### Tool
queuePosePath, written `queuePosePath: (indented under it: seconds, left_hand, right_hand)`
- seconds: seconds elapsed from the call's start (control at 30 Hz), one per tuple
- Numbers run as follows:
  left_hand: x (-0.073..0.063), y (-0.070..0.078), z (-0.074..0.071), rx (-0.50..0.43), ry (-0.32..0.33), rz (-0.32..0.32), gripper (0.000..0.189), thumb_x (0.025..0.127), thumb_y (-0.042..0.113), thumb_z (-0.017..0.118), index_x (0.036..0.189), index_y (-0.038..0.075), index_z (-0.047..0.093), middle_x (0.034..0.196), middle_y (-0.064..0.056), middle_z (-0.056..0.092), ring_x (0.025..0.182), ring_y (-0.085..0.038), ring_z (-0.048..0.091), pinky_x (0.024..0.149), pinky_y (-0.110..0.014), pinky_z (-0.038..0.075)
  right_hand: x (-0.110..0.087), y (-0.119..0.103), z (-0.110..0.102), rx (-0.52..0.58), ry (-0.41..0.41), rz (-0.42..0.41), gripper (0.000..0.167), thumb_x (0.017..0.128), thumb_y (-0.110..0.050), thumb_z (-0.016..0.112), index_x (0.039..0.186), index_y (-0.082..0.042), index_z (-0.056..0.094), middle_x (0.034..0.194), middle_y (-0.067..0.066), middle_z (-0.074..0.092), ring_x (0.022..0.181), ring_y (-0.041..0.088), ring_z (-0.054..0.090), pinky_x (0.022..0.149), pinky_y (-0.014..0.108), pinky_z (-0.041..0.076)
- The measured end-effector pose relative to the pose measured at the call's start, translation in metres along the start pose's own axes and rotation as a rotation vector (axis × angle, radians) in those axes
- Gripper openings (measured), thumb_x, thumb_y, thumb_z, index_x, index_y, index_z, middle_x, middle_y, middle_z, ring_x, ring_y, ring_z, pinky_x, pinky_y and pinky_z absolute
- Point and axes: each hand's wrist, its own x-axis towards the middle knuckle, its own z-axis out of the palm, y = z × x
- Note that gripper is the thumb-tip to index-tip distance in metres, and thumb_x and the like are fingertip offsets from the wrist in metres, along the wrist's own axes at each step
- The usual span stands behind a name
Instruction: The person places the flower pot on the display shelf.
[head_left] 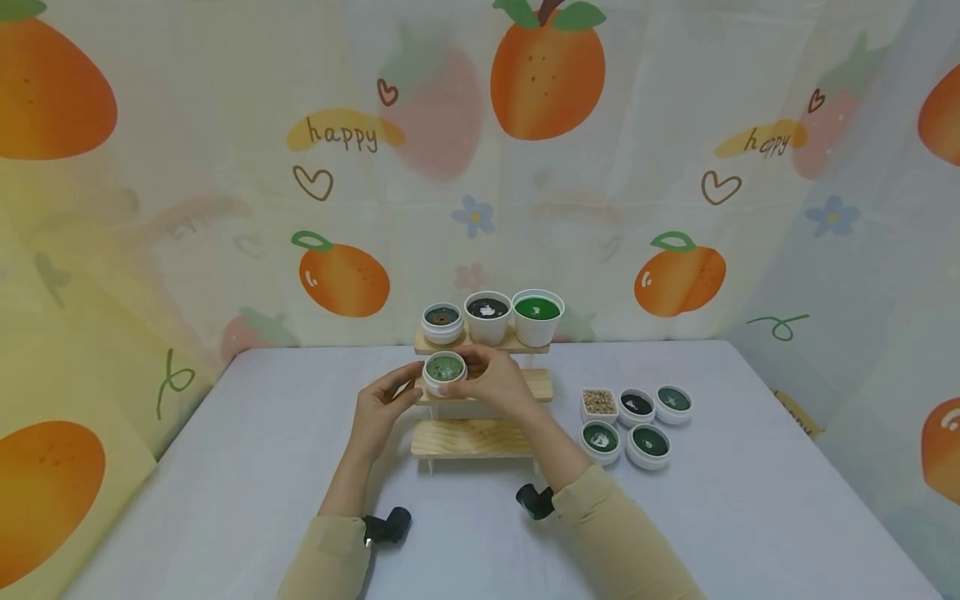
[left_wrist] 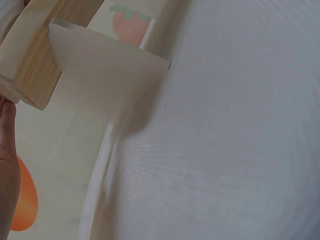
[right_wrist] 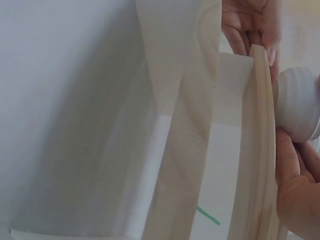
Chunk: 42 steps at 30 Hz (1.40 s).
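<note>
A small white pot with a speckled green filling is at the left part of the middle tier of a wooden step stand. My right hand pinches it from the right, thumb low on its front and fingers behind. On the pot's other side is my left hand, its fingers extended at the tier's left end, fingertips right by the pot. The right wrist view shows the ribbed white side of the pot close against the tier's edge. Only a strip of the left hand shows in the left wrist view.
Three white pots stand on the top tier, one of them bright green inside. The bottom tier is bare wood. Right of the stand are several small pots and a square dish of tan bits. A patterned cloth hangs behind the table.
</note>
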Motion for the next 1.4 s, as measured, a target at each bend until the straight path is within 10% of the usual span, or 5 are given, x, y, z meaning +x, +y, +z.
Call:
queuePosePath:
  seconds: [1.4]
  left_hand:
    - [-0.002, 0.006, 0.001, 0.024, -0.01, -0.003, 0.045, 0.087, -0.003, 0.069, 0.129, -0.013, 0.056, 0.112, 0.023, 0.069, 0.117, 0.007, 0.061, 0.107, -0.014, 0.049]
  right_hand:
    - [-0.018, 0.009, -0.023, -0.022, 0.099, 0.006, 0.064, 0.072, -0.024, 0.089, 0.128, -0.011, 0.062, 0.13, 0.01, 0.066, 0.12, 0.026, 0.066, 0.106, 0.037, 0.057]
